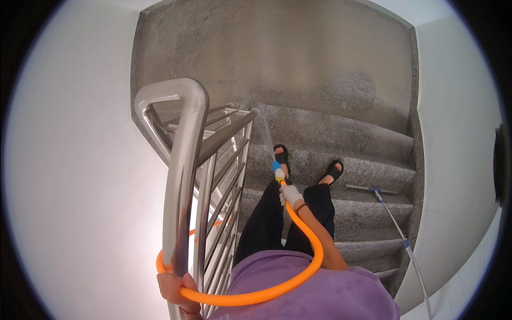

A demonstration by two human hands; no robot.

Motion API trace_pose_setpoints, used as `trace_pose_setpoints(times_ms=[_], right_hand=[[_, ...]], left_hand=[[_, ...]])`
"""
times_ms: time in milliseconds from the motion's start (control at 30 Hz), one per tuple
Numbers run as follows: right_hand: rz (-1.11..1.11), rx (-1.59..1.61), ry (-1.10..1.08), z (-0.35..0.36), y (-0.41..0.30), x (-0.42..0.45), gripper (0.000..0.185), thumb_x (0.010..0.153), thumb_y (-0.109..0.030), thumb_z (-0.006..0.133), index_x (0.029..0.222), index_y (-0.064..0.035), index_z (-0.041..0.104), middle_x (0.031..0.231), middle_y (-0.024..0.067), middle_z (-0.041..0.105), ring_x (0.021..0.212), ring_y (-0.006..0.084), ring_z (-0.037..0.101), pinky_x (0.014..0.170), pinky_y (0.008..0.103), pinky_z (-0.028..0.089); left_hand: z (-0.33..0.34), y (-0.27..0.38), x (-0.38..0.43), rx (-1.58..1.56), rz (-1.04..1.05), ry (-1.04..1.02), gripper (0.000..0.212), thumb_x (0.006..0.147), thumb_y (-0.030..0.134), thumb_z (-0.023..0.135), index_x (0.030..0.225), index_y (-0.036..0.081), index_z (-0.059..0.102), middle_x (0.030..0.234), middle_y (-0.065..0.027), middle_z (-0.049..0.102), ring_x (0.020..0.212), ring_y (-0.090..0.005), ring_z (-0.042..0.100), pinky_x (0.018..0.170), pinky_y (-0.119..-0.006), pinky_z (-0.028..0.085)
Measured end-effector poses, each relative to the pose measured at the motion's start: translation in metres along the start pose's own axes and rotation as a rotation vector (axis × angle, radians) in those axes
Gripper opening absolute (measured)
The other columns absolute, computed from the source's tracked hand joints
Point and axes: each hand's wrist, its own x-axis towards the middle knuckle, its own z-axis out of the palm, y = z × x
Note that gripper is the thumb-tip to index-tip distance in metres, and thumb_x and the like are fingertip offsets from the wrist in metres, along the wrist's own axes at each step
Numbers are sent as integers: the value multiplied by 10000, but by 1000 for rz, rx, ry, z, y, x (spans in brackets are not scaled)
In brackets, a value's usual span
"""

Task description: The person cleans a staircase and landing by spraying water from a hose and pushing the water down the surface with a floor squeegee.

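Note:
My right hand (291, 195), in a white glove, grips the orange hose (315, 240) just behind its blue and white spray nozzle (277, 168). Water sprays from the nozzle onto the wet stone steps (304, 128). My left hand (176, 287), bare, is closed around the hose beside the steel handrail (178, 224) at the lower left. Between my hands the hose hangs in a wide loop across my front. It also passes behind the handrail, and a further stretch shows through the balusters.
A long-handled squeegee (375, 190) lies over the steps at the right, its pole against the white wall (452, 160). Steel balusters (224, 176) line the left side. A wet landing (256, 48) lies beyond the steps. My feet, in black sandals (334, 172), stand on the stairs.

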Motion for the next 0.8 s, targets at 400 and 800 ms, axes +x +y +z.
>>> trace_pose_setpoints(times_ms=[400, 800], right_hand=[[38, 18, 3, -6, -18, 8, 218, 890, -221, 384, 734, -76, 425, 505, 12, 381, 358, 119, 339, 340, 262, 309], [-23, -78, 15, -16, -23, 4, 216, 885, -225, 402, 748, -63, 448, 507, 19, 403, 355, 132, 365, 347, 270, 343]], left_hand=[[7, -4, -1, 7, 52, 50, 324, 780, 95, 525, 542, 98, 305, 482, -10, 305, 492, -153, 292, 471, -274, 294], [8, 4, 3, 33, 13, 53, 325, 761, 80, 521, 520, 97, 305, 472, -10, 292, 491, -146, 290, 476, -272, 298]])
